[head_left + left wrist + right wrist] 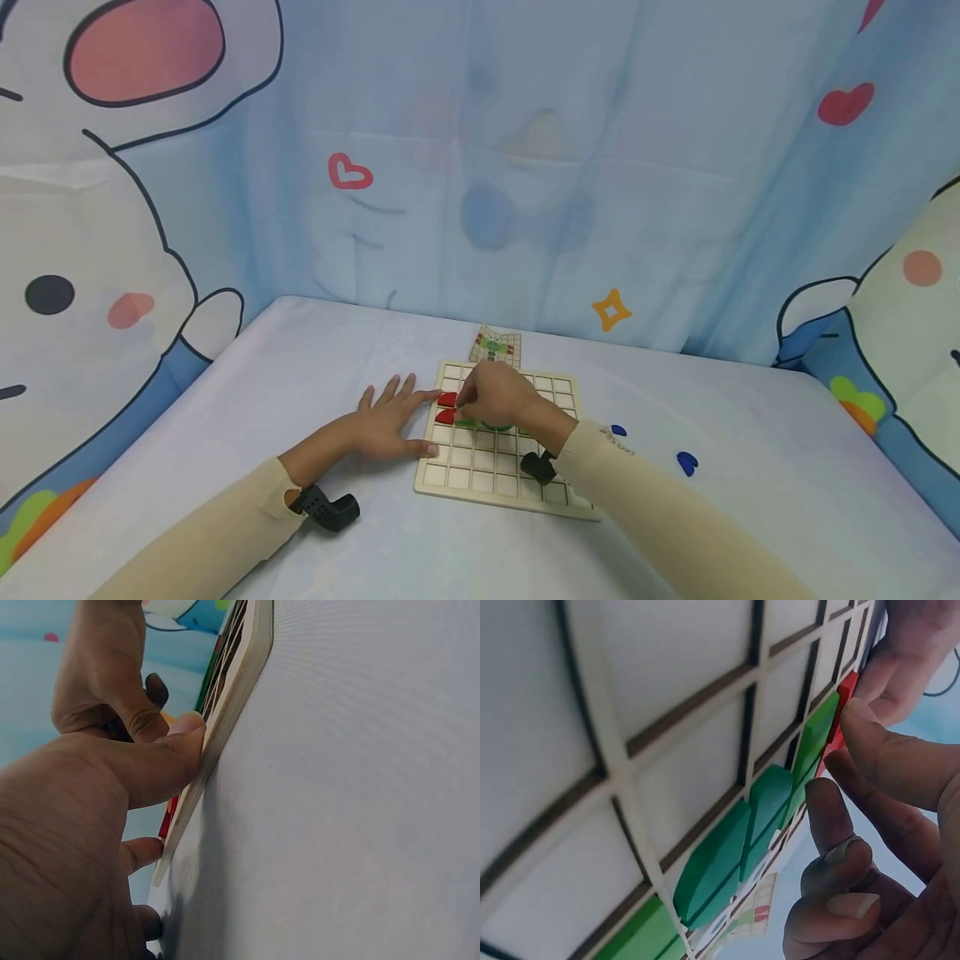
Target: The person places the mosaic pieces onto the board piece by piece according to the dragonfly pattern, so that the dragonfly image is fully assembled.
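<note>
A square wooden grid board lies on the table. Two red pieces sit at its left side, beside light green pieces and dark green pieces. My left hand is spread at the left edge; its thumb presses the board's side and its index fingertip touches near the upper red piece. My right hand reaches over the board, its thumb and index finger pinching at the lower red piece, also seen in the right wrist view. This hand hides much of the board's upper middle.
A small printed pattern card stands behind the board's far edge. Two blue pieces, one nearer and one farther, lie right of the board on the white cloth. A printed curtain hangs behind the table.
</note>
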Motion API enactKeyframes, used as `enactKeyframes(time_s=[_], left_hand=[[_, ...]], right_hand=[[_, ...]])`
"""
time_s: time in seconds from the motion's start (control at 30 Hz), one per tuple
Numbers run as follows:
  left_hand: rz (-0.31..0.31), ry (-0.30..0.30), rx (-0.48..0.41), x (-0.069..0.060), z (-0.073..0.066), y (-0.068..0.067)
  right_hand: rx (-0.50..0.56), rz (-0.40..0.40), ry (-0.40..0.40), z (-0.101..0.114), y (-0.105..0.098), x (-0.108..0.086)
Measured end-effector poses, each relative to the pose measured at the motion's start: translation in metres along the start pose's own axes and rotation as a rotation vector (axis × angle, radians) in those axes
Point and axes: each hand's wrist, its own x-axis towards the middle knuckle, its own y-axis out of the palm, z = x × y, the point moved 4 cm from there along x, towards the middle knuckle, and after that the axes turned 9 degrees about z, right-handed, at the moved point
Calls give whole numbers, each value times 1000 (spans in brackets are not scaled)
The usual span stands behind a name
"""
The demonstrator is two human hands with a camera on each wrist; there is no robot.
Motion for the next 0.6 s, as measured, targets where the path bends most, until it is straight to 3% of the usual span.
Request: enactKeyframes(time_s=[0.6], left_hand=[[-4,3,-3,-1,-1,-1]], right_hand=[[-1,-15,-28,8,3,1]])
